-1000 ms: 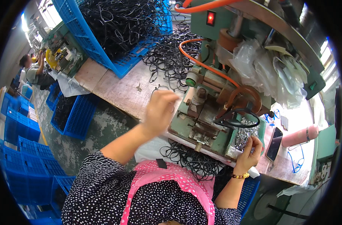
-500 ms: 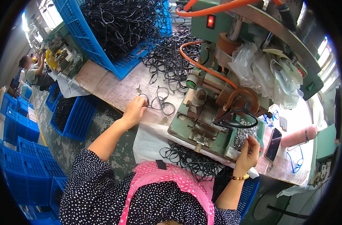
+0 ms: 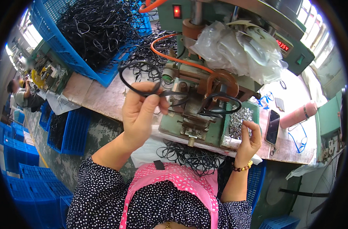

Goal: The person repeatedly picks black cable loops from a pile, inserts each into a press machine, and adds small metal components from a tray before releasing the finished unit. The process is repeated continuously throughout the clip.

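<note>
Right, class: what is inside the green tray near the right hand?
The green tray holds a heap of small, shiny silvery pieces. The right hand hides part of it, and the heap covers whatever lies underneath.

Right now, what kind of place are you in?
Probably a factory workshop: there's a green machine, a blue crate heaped with black eyeglass frames, and another person beside machinery.

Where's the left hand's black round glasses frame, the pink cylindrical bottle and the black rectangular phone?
Glasses frame (image 3: 171, 92), head view: its rim.
Pink bottle (image 3: 296, 116), head view: its side.
Phone (image 3: 272, 127), head view: its screen.
</note>
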A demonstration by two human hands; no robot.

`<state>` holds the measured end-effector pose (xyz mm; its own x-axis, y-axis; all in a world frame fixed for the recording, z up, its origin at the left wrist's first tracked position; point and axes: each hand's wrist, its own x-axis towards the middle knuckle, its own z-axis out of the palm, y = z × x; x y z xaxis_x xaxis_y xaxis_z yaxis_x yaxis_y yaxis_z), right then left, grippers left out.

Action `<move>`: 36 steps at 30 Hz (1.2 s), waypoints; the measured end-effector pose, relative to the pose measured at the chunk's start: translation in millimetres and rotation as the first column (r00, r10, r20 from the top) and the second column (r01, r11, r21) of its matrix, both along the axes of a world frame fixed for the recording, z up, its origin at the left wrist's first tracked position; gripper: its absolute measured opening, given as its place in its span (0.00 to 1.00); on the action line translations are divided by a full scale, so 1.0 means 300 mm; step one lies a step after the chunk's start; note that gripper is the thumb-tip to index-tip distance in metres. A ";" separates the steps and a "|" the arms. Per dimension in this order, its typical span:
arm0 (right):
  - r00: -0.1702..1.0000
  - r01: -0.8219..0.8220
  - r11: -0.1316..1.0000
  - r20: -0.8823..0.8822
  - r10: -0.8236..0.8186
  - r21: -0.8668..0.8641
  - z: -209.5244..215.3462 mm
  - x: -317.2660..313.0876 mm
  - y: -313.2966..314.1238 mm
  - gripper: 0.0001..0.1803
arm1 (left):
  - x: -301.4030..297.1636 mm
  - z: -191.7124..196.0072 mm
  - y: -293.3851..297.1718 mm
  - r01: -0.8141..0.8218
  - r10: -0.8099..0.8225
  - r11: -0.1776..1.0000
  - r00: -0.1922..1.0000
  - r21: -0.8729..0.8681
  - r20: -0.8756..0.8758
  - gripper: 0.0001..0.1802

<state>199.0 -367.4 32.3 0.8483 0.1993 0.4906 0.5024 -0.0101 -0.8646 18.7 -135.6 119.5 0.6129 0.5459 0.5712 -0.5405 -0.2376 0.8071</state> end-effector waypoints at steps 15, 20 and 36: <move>0.871 -0.433 0.873 -0.144 0.469 0.226 0.191 -0.167 0.258 0.22 | 0.090 0.079 0.021 -0.022 0.024 0.998 0.999 -0.053 0.044 0.11; 0.847 -0.416 0.835 -0.180 0.500 0.360 0.193 -0.175 0.296 0.25 | 0.085 0.065 0.004 -0.038 0.038 0.999 0.997 -0.003 0.067 0.10; 0.851 -0.410 0.838 -0.181 0.494 0.361 0.187 -0.170 0.306 0.27 | 0.067 0.072 -0.037 -0.032 0.021 0.979 0.998 0.200 0.056 0.11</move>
<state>148.2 -275.6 88.3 0.8017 0.4715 0.3674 0.1463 0.4413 -0.8854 38.8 -146.7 141.2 0.5656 0.4325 0.7022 -0.5729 -0.4064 0.7118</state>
